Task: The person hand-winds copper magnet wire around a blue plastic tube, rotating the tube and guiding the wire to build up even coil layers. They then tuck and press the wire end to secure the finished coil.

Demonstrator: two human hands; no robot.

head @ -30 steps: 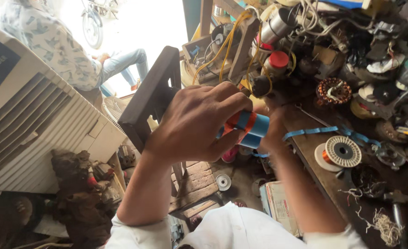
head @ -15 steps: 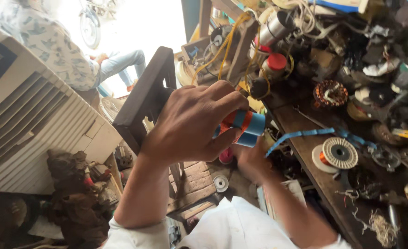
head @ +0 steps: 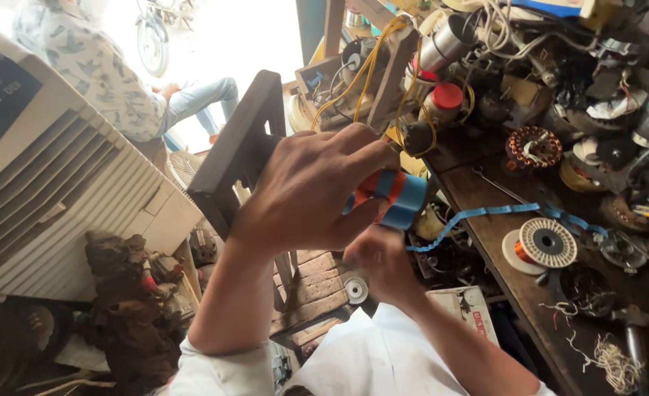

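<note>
From the head view, my left hand [head: 306, 192] is raised over the edge of the bench, fingers and thumb curled tight around a small coil wrapped in orange and blue tape [head: 389, 195], a stubby, glossy bundle with one orange band showing between two blue ones. My right hand [head: 381, 262] sits just below it, fingers bunched together; I think they pinch the end of the flat blue tape strip [head: 485, 213], though my own knuckles hide the exact contact. That single strip runs slack and slightly twisted from under the coil out across the dark, scuffed wooden workbench [head: 485, 192]. Just beside the strip lies one white plastic spool wound with copper wire [head: 540, 246], round, with a ribbed flange facing up. Farther back on the bench is one round motor stator with copper windings [head: 533, 147], and behind that one small jar with a red cap [head: 445, 100], near a tangle of yellow wires [head: 372, 62] looped over a wooden frame. The rest of the bench is a heap of dull metal parts too jumbled to count. To my left stands one dark wooden stool [head: 240, 150], tilted in the view, and past it one big off-white appliance casing with slatted louvres [head: 53, 198]. One rusty, lumpy lump of old machinery [head: 126, 286] sits on the floor below it. Beyond, a seated person in a patterned shirt and jeans [head: 112, 70] is in bright daylight.
</note>
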